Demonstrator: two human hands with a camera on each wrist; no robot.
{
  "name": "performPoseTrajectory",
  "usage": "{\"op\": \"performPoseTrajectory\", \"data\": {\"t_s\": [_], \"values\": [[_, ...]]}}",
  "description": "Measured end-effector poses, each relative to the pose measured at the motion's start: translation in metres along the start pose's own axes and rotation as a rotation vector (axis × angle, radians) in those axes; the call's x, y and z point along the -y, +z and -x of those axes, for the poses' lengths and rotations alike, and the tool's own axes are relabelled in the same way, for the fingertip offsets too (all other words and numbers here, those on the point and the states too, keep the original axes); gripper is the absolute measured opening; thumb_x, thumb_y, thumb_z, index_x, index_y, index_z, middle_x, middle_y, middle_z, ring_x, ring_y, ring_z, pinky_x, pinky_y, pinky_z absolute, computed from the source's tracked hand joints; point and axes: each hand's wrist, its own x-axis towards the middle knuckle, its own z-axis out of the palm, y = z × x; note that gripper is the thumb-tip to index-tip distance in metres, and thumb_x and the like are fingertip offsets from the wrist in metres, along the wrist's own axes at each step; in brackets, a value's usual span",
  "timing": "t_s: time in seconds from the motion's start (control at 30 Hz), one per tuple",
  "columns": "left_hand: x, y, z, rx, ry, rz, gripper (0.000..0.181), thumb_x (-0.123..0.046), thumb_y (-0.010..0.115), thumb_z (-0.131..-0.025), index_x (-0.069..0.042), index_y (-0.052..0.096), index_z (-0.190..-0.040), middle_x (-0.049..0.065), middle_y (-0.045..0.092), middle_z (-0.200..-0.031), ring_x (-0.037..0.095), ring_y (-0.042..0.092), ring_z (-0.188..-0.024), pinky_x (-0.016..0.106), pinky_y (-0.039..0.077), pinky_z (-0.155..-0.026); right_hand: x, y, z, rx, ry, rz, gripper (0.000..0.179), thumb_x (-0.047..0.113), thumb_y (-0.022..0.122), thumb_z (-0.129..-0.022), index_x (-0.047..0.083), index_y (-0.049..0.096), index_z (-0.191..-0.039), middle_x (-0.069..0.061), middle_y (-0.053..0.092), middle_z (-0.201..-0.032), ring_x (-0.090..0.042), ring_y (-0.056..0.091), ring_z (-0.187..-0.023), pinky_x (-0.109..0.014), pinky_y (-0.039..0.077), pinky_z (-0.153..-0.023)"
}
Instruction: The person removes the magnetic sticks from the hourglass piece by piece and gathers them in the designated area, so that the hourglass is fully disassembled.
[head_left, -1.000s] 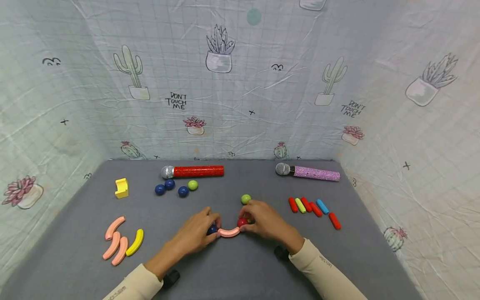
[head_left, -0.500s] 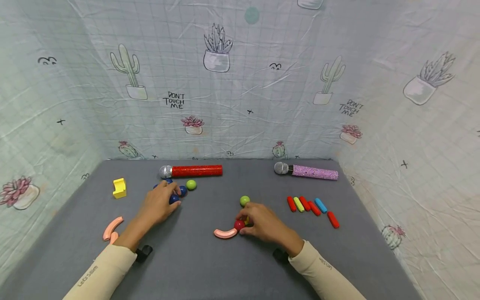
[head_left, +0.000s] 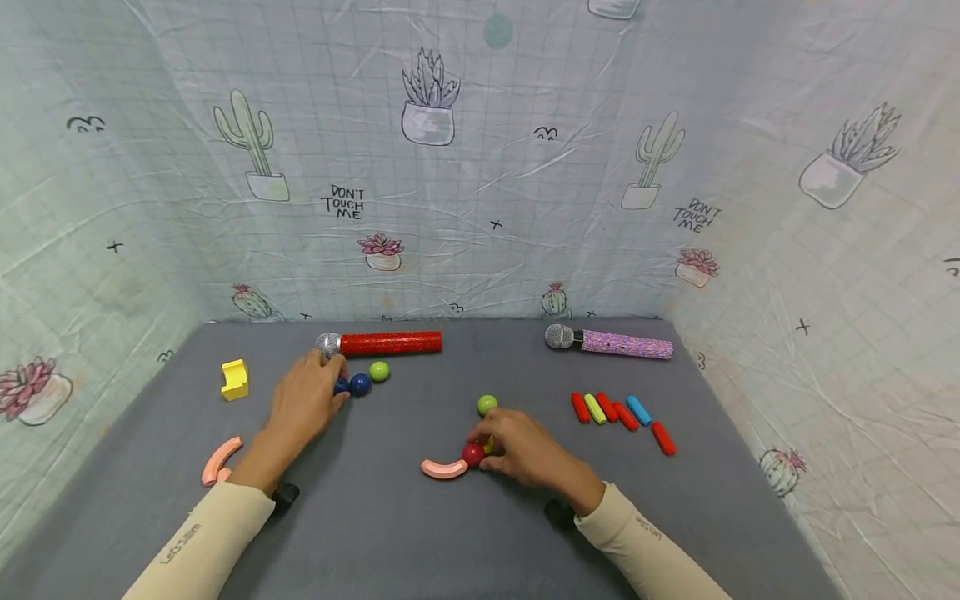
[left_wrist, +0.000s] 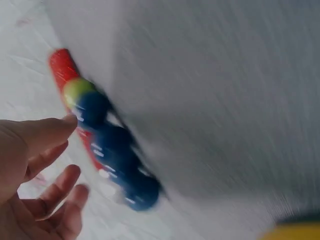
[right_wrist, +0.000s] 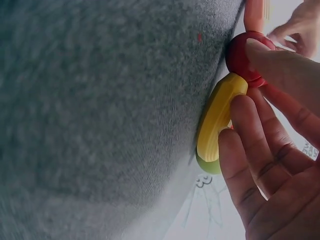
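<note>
My right hand (head_left: 521, 446) pinches a red ball (head_left: 473, 454) between thumb and fingers. A pink curved bar (head_left: 443, 469) touches the ball's left side. On the ball's other side, the right wrist view shows a yellow curved bar (right_wrist: 220, 115), fingertips close against it, with a green ball (head_left: 487, 405) at its far end. Beside a cluster of dark blue balls (head_left: 361, 384) is my left hand (head_left: 303, 396), partly covering them. In the blurred left wrist view its fingers are loosely bent and hold nothing; the thumb tip is close to a blue ball (left_wrist: 92, 110).
A red-handled microphone (head_left: 390, 343) and another green ball (head_left: 379, 372) lie behind the blue balls. Farther right are a purple microphone (head_left: 626, 344) and several short coloured rods (head_left: 626, 416). A yellow block (head_left: 235, 380) and pink curved bars (head_left: 222, 461) are at the left.
My left hand took a blue ball from the pink bar's left end, carried it back left to the other blue balls and let go. The right hand stays at the red ball.
</note>
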Motion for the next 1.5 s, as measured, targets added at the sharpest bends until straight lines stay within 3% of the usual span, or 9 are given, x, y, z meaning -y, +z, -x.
{"op": "performPoseTrajectory", "data": {"t_s": [0.13, 0.37, 0.5, 0.6, 0.77, 0.9, 1.1, 1.27, 1.5], "values": [[-0.033, -0.007, 0.012, -0.035, 0.096, 0.057, 0.03, -0.018, 0.093, -0.082, -0.012, 0.072, -0.102, 0.01, 0.061, -0.095, 0.029, 0.056, -0.089, 0.043, 0.05, -0.071, 0.001, 0.001, -0.002, 0.017, 0.008, -0.025, 0.033, 0.023, 0.09, -0.088, 0.018, 0.08, -0.118, 0.003, 0.069, -0.099, -0.011, 0.065, -0.083, -0.018, 0.049, -0.07], [-0.097, -0.002, 0.037, 0.163, 0.283, 0.195, 0.031, -0.033, 0.092, -0.083, -0.018, 0.076, -0.105, -0.002, 0.064, -0.1, 0.015, 0.057, -0.094, 0.035, 0.051, -0.078, -0.002, -0.009, -0.005, -0.056, -0.001, -0.061, 0.037, 0.021, 0.092, -0.084, 0.013, 0.08, -0.119, -0.002, 0.076, -0.113, -0.02, 0.065, -0.101, -0.035, 0.054, -0.089], [-0.116, 0.012, 0.043, 0.217, 0.325, 0.202, 0.032, -0.035, 0.093, -0.083, -0.019, 0.076, -0.104, -0.003, 0.065, -0.099, 0.015, 0.056, -0.092, 0.035, 0.05, -0.077, -0.01, -0.014, -0.006, -0.121, 0.003, -0.044, 0.043, 0.022, 0.095, -0.08, 0.016, 0.08, -0.121, -0.009, 0.065, -0.144, -0.028, 0.057, -0.127, -0.05, 0.051, -0.105], [-0.124, 0.023, 0.046, 0.237, 0.327, 0.197, 0.032, -0.035, 0.093, -0.082, -0.019, 0.075, -0.104, -0.003, 0.066, -0.099, 0.015, 0.056, -0.09, 0.033, 0.048, -0.074, -0.015, -0.016, -0.004, -0.088, -0.009, -0.084, 0.046, 0.022, 0.095, -0.079, 0.017, 0.079, -0.122, -0.014, 0.055, -0.159, -0.036, 0.052, -0.14, -0.06, 0.045, -0.114], [-0.132, 0.033, 0.047, 0.219, 0.334, 0.214, 0.031, -0.028, 0.093, -0.082, -0.016, 0.074, -0.104, -0.002, 0.067, -0.096, 0.015, 0.057, -0.087, 0.033, 0.049, -0.073, -0.018, -0.015, -0.005, 0.005, -0.03, -0.099, 0.037, 0.024, 0.094, -0.081, 0.02, 0.081, -0.116, -0.012, 0.061, -0.154, -0.034, 0.051, -0.14, -0.059, 0.043, -0.116], [-0.135, 0.035, 0.047, 0.212, 0.35, 0.244, 0.029, -0.022, 0.092, -0.082, -0.016, 0.072, -0.103, -0.004, 0.065, -0.09, 0.012, 0.053, -0.082, 0.027, 0.044, -0.068, -0.018, -0.012, -0.008, 0.009, -0.039, -0.057, 0.03, 0.027, 0.094, -0.082, 0.022, 0.082, -0.109, -0.009, 0.064, -0.15, -0.031, 0.052, -0.137, -0.054, 0.045, -0.115], [-0.131, 0.037, 0.051, 0.235, 0.336, 0.329, 0.014, -0.019, 0.077, -0.097, -0.015, 0.073, -0.111, -0.006, 0.063, -0.086, 0.006, 0.052, -0.077, 0.025, 0.044, -0.066, -0.015, -0.011, -0.008, -0.023, -0.057, -0.007, 0.026, 0.026, 0.095, -0.08, 0.021, 0.084, -0.103, -0.011, 0.067, -0.145, -0.03, 0.056, -0.128, -0.052, 0.049, -0.108], [-0.118, 0.032, 0.057, 0.308, 0.267, 0.416, 0.018, -0.018, 0.072, -0.102, -0.016, 0.073, -0.119, -0.009, 0.063, -0.089, 0.003, 0.054, -0.075, 0.025, 0.046, -0.067, -0.015, -0.011, -0.007, -0.039, -0.046, 0.019, 0.026, 0.027, 0.095, -0.08, 0.02, 0.084, -0.103, -0.011, 0.069, -0.141, -0.03, 0.056, -0.124, -0.051, 0.051, -0.105], [-0.084, 0.013, 0.067, 0.33, 0.133, 0.455, 0.02, -0.016, 0.077, -0.097, -0.016, 0.072, -0.116, -0.01, 0.057, -0.081, 0.001, 0.049, -0.067, 0.021, 0.04, -0.059, -0.02, -0.013, 0.0, -0.007, 0.024, -0.015, 0.033, 0.026, 0.094, -0.082, 0.021, 0.081, -0.111, -0.009, 0.066, -0.145, -0.027, 0.054, -0.128, -0.051, 0.05, -0.106]]}}
